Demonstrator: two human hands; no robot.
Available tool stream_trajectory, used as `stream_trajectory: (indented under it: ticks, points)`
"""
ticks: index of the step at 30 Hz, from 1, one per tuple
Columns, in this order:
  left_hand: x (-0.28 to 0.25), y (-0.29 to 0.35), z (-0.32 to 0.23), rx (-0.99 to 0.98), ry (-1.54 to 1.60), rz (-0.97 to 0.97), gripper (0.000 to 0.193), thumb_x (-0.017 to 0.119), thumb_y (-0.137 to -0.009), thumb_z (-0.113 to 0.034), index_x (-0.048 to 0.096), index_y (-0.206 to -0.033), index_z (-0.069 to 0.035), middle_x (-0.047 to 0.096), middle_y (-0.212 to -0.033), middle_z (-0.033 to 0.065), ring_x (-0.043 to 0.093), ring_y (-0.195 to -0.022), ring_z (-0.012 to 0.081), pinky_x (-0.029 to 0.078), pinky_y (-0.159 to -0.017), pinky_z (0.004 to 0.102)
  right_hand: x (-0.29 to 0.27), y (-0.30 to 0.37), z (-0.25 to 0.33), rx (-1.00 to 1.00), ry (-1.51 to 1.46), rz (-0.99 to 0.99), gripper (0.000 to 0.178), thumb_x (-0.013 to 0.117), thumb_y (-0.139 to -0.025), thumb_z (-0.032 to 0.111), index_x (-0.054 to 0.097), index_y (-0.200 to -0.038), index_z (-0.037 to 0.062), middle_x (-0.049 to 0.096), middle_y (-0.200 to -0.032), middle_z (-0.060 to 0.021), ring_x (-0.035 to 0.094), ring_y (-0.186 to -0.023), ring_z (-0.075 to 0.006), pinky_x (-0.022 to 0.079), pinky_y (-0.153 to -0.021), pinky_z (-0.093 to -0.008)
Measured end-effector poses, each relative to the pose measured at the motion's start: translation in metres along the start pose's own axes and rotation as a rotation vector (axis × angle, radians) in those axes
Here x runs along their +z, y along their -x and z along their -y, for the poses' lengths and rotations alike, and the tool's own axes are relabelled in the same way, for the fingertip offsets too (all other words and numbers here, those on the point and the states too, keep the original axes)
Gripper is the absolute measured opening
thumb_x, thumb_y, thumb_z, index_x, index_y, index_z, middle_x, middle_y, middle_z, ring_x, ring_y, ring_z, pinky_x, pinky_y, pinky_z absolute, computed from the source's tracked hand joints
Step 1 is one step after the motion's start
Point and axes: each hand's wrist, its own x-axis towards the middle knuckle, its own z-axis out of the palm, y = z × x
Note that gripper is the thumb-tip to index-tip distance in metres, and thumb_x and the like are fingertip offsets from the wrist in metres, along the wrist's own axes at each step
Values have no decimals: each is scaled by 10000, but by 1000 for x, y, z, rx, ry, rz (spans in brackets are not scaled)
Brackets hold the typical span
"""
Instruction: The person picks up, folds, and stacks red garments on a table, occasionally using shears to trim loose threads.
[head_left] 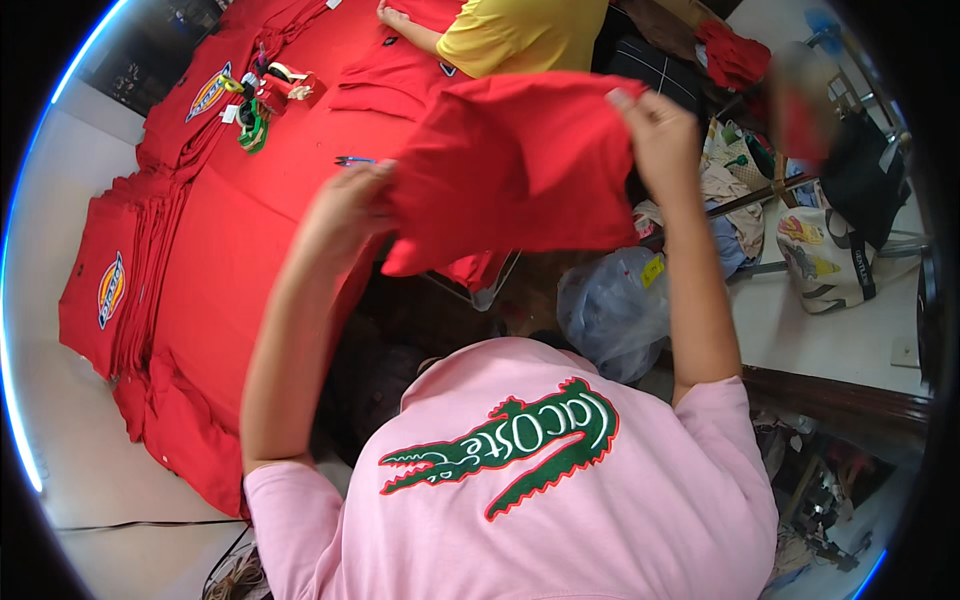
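Note:
Both my arms are raised in front of me, and a red garment [510,170], probably a T-shirt, is stretched between them in the air. My left hand [360,200], slightly blurred, pinches its left edge. At the upper right corner, my right hand [660,135] grips the cloth between thumb and fingers. The fabric hangs a little slack, with folds across its middle. Below it, a clear plastic bag [615,310] with a yellow label and part of another red cloth [478,270] show.
To the left lies a red-covered table [235,270] with stacked folded red T-shirts [110,285] along its edge. Tape dispensers [252,125] and a small blue tool [353,161] lie on it. Across the table, a person in yellow [520,38] handles red cloth. A printed bag [822,260] is at right.

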Motion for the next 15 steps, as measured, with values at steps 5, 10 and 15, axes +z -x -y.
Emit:
stream_trajectory:
  ticks: [5, 10, 15]
  points:
    - [86, -34, 80, -178, 312, 223, 157, 662, -1017, -288, 652, -1051, -134, 665, -859, -7, 626, -737, 122, 560, -761, 345, 76, 123, 22, -507, 81, 324, 202, 754, -855, 151, 643, -857, -17, 620, -989, -191, 610, -977, -367, 510, -879, -453]
    - [74, -37, 114, -417, 96, 125, 157, 697, -983, -182, 655, -1104, -90, 717, -948, 36, 701, -812, 138, 589, -750, 335, 83, 181, 2, -536, -121, 583, 283, 766, -842, 140, 726, -1080, -8, 613, -1314, -220, 577, -1260, -370, 481, -1058, -440]
    - [110, -48, 115, -281, 215, 166, 243, 626, -1016, -96, 624, -1227, 23, 713, -1156, 123, 722, -1011, 216, 596, -898, 349, 54, 184, -23, -100, -509, 633, 145, 720, -876, 31, 774, -1011, 36, 754, -1027, -107, 722, -962, -239, 556, -860, -337]
